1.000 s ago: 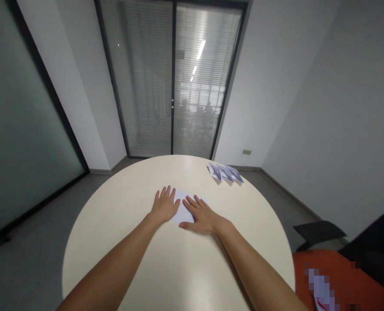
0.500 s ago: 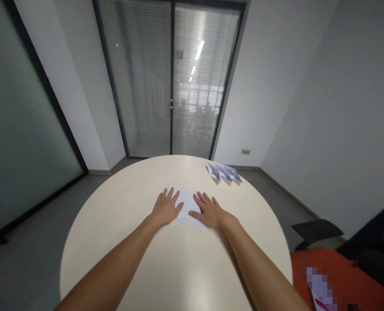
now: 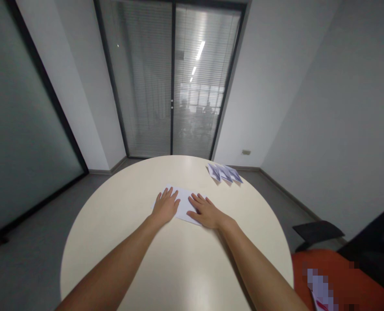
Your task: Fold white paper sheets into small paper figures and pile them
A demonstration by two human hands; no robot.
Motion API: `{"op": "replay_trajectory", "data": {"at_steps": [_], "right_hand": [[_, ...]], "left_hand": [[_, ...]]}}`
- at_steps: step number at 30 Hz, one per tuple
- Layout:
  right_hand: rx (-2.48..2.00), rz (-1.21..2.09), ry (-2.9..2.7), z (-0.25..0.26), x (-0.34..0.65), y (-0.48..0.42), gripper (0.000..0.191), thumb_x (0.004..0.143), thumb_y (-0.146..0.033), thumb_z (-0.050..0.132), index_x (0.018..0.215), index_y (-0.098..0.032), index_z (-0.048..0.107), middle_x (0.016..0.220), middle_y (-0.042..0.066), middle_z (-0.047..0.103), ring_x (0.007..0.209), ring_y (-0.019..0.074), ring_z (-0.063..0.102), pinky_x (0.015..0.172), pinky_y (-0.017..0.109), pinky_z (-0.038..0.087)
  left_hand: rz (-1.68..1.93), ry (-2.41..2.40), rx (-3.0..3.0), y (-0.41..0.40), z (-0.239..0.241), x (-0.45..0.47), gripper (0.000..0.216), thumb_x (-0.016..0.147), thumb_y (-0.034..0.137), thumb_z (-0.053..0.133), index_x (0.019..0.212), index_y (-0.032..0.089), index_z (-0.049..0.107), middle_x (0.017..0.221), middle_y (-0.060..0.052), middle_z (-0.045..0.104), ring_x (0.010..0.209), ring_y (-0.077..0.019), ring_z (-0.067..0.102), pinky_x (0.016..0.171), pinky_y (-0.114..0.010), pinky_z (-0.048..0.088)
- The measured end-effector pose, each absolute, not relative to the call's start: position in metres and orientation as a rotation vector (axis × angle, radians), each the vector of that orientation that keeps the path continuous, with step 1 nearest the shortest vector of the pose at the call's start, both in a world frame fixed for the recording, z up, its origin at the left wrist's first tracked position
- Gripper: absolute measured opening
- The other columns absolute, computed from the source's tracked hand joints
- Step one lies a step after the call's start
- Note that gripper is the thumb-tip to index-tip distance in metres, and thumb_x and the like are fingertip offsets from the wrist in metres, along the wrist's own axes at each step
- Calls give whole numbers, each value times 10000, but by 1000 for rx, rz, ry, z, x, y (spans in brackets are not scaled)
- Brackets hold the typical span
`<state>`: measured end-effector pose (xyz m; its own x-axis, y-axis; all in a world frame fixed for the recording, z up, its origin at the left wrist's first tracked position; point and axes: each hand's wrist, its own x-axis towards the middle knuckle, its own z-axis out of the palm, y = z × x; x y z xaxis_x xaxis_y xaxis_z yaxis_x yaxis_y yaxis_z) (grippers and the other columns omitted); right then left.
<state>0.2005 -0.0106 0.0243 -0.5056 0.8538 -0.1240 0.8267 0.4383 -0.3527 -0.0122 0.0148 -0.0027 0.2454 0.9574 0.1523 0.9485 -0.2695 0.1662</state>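
Note:
A sheet of white paper (image 3: 184, 203) lies flat on the round cream table (image 3: 175, 263). My left hand (image 3: 165, 207) rests palm down over its left part, fingers spread and pointing away from me. Over the paper's right part lies my right hand (image 3: 207, 211), also flat with the fingers apart. Both hands cover portions of the sheet, so its left and right edges are partly hidden. Beyond my right hand, near the far right rim, several folded white papers (image 3: 225, 173) sit overlapping in a row.
To the right of the table stands a chair with a red seat (image 3: 350, 276) and a black armrest (image 3: 318, 231). Something pale and pixelated (image 3: 321, 287) lies on the seat. A glass door with blinds (image 3: 146, 86) is behind the table.
My right hand has slid slightly left over the paper, and my left hand has shifted a little left. The paper's near right corner is now hidden by my right hand.

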Motion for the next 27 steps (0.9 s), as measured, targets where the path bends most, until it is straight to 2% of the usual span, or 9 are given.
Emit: {"op": "replay_trajectory", "data": {"at_steps": [3, 6, 10, 12, 16, 19, 24, 27], "right_hand": [[-1620, 570, -2561, 24, 205, -10, 820, 978, -663, 296, 1605, -147, 178, 1667, 114, 99, 1540, 322, 44, 1218, 580, 41], [-1677, 530, -2521, 25, 209, -9, 741, 1001, -587, 295, 1598, -155, 218, 1663, 118, 134, 1539, 325, 70, 1207, 604, 33], [-1599, 368, -2486, 28, 209, -8, 566, 995, -392, 372, 1501, -145, 433, 1630, 144, 276, 1531, 317, 133, 1204, 600, 68], [-1486, 356, -2498, 28, 207, -7, 522, 986, -349, 394, 1464, -160, 480, 1622, 132, 304, 1532, 301, 140, 1208, 583, 102], [-1349, 498, -2554, 21, 204, -4, 579, 1021, -419, 341, 1550, -185, 353, 1637, 115, 269, 1532, 283, 148, 1214, 561, 129], [-1407, 526, -2556, 16, 204, -4, 635, 1029, -472, 307, 1586, -170, 262, 1650, 120, 215, 1533, 282, 140, 1223, 543, 113], [-1531, 404, -2514, 22, 205, -7, 618, 1029, -445, 318, 1555, -120, 326, 1637, 164, 243, 1528, 311, 151, 1219, 554, 113], [-1424, 383, -2530, 28, 202, -10, 579, 1026, -424, 341, 1537, -153, 363, 1627, 150, 282, 1527, 300, 164, 1213, 554, 146]], "left_hand": [[320, 1870, 2439, 14, -2, -14, 516, 1026, 379, 336, 1496, 186, 429, 1604, -134, 346, 1489, -319, 289, 1198, -510, 242], [273, 1819, 2463, 10, -1, -15, 556, 1020, 426, 336, 1516, 184, 403, 1616, -140, 314, 1499, -345, 254, 1196, -529, 227], [292, 1757, 2522, 2, 0, -12, 598, 1000, 495, 366, 1517, 199, 412, 1606, -155, 332, 1485, -367, 277, 1183, -526, 243], [334, 1703, 2560, -1, 0, -9, 597, 985, 520, 397, 1500, 222, 440, 1592, -149, 365, 1467, -364, 316, 1176, -514, 260], [354, 1550, 2597, -1, -3, -6, 612, 988, 551, 374, 1521, 251, 399, 1614, -121, 328, 1487, -331, 287, 1196, -504, 229], [307, 1520, 2576, 2, -5, -5, 586, 1015, 478, 318, 1549, 238, 343, 1641, -104, 264, 1520, -302, 211, 1215, -503, 188], [274, 1603, 2552, 4, -4, -5, 573, 1013, 426, 324, 1538, 203, 373, 1637, -111, 265, 1517, -313, 213, 1216, -505, 194], [305, 1731, 2506, 4, -4, -4, 565, 1009, 422, 331, 1522, 195, 396, 1622, -128, 298, 1509, -324, 237, 1207, -525, 202]]}}
